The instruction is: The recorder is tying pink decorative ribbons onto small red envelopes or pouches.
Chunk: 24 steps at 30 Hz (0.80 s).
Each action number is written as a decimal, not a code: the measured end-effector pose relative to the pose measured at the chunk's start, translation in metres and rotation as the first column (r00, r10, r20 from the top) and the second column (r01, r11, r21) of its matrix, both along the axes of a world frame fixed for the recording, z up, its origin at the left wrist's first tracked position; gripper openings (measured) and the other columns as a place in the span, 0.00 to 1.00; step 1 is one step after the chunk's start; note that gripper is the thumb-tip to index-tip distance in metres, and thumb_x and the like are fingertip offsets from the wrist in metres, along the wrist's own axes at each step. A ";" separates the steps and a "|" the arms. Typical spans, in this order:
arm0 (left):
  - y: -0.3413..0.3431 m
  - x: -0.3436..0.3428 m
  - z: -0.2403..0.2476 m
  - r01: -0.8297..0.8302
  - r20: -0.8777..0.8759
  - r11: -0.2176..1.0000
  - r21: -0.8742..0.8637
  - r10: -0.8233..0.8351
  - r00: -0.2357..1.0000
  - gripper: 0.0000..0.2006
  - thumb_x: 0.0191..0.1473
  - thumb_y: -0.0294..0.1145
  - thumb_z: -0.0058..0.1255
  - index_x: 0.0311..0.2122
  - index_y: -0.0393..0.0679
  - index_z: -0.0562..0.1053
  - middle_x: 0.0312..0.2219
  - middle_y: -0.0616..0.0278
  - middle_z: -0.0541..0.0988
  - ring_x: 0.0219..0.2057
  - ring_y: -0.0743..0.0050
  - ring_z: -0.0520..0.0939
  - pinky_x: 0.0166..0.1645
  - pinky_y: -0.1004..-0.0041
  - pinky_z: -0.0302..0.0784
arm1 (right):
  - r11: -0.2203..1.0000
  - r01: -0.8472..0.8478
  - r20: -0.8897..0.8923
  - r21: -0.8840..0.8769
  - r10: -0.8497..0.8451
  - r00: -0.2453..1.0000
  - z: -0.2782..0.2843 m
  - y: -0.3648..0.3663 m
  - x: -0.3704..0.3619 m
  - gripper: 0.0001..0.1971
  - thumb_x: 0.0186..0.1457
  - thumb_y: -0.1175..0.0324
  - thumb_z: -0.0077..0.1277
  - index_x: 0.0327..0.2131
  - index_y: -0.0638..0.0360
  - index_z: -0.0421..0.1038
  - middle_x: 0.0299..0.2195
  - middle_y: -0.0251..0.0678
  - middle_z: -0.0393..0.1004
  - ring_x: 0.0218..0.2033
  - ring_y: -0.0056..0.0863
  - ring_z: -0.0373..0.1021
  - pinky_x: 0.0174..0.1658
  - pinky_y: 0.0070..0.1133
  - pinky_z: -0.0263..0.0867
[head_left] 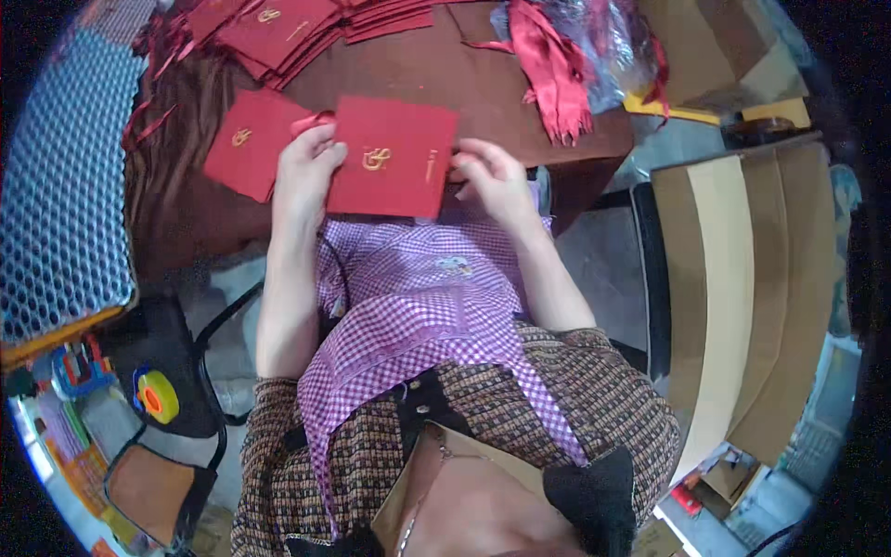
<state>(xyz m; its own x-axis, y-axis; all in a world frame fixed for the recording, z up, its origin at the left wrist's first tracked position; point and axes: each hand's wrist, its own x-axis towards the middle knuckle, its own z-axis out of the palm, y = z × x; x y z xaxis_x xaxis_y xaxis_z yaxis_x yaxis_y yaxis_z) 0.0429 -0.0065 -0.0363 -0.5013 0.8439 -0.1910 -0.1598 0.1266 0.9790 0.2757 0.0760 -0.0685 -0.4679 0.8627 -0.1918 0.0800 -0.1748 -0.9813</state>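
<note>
A flat red paper gift bag (394, 158) with a gold emblem is held up in front of me, above my lap. My left hand (304, 176) grips its left edge, thumb on the front; a bit of red ribbon (314, 122) shows by those fingers. At the right edge, my right hand (501, 186) has curled fingers pinching the bag's side, their tips partly hidden. Another red bag (249, 144) lies on the brown cloth-covered table (408, 60), partly behind my left hand.
Stacks of red bags (278, 37) fill the table's far left. A bundle of red ribbons (552, 74) lies at the far right beside clear plastic (617, 56). Cardboard (761, 278) stands on my right; a blue patterned cover (65, 186) is on my left, above yellow tape (156, 396).
</note>
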 end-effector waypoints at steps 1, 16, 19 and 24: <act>0.002 0.000 0.000 0.000 -0.008 1.000 0.019 0.000 1.000 0.18 0.48 0.21 0.51 0.47 0.29 0.68 0.35 0.56 0.76 0.36 0.74 0.76 0.43 0.78 0.71 | 0.992 0.076 0.053 0.106 -0.082 0.995 -0.001 0.009 0.009 0.15 0.55 0.70 0.48 0.45 0.67 0.67 0.33 0.35 0.74 0.27 0.18 0.71 0.25 0.15 0.67; 0.010 -0.004 -0.019 0.016 0.122 1.000 0.027 -0.019 0.992 0.17 0.50 0.19 0.47 0.47 0.27 0.67 0.37 0.55 0.76 0.36 0.74 0.77 0.43 0.77 0.72 | 0.537 -0.148 0.437 0.830 -0.463 0.771 0.006 0.076 0.108 0.08 0.44 0.73 0.55 0.31 0.62 0.75 0.29 0.44 0.74 0.33 0.38 0.71 0.39 0.27 0.66; 0.012 -0.003 -0.019 0.022 0.096 1.000 0.019 -0.024 0.995 0.18 0.50 0.19 0.46 0.48 0.27 0.66 0.38 0.55 0.76 0.37 0.74 0.76 0.44 0.77 0.71 | 0.541 -0.110 0.449 0.834 -0.550 0.704 0.001 0.072 0.103 0.06 0.43 0.70 0.56 0.26 0.62 0.74 0.26 0.44 0.73 0.31 0.43 0.70 0.38 0.33 0.64; 0.018 -0.004 -0.027 0.004 0.014 1.000 -0.014 -0.004 1.000 0.18 0.51 0.20 0.46 0.49 0.27 0.66 0.37 0.55 0.76 0.37 0.75 0.76 0.44 0.78 0.71 | 0.485 -0.131 0.434 0.865 -0.592 0.679 -0.005 0.078 0.102 0.06 0.44 0.68 0.56 0.24 0.60 0.74 0.24 0.43 0.73 0.30 0.43 0.69 0.36 0.35 0.63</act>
